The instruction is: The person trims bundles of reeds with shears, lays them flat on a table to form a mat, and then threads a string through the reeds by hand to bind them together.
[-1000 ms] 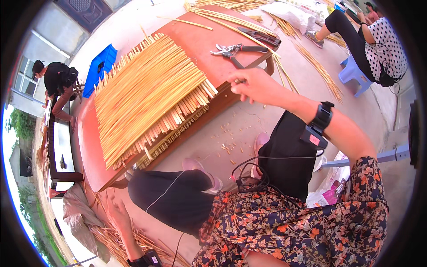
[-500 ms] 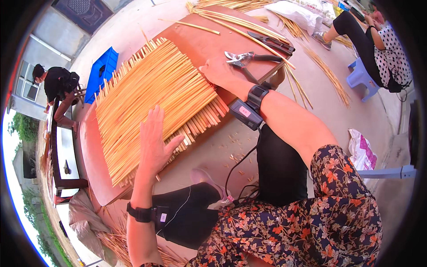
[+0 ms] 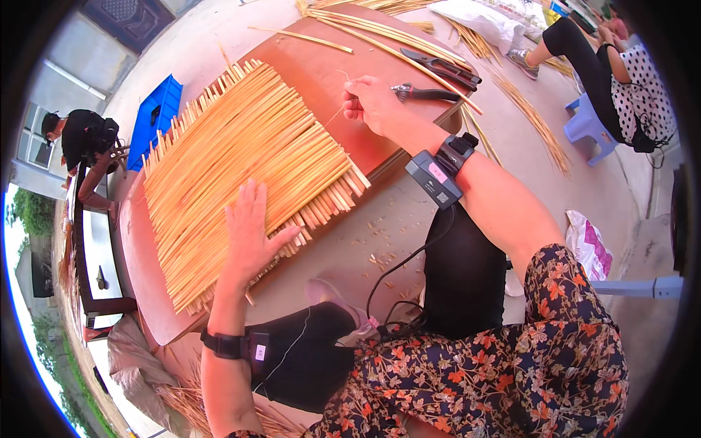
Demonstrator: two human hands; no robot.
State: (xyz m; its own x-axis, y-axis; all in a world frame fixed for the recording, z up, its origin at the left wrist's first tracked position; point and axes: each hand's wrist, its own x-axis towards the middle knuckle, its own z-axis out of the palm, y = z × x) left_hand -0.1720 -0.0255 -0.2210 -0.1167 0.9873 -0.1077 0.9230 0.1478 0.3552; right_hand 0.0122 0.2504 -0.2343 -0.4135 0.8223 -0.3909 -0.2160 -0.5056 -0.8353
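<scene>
The stick mat in the head view is lying on the reddish table, its straw-yellow rods packing closely and their pale ends jutting unevenly along the near and far edges. The left hand is resting over the near edge, fingers extended, thumb spreading wide, covering some rods. The right hand is clamping a fine thread between curled fingers beside the mat's right edge. Where the thread is running is hard to make out. The right hand is hiding most of the blades of the pruning shears, and the view's edge is cutting off a seated person at upper right
</scene>
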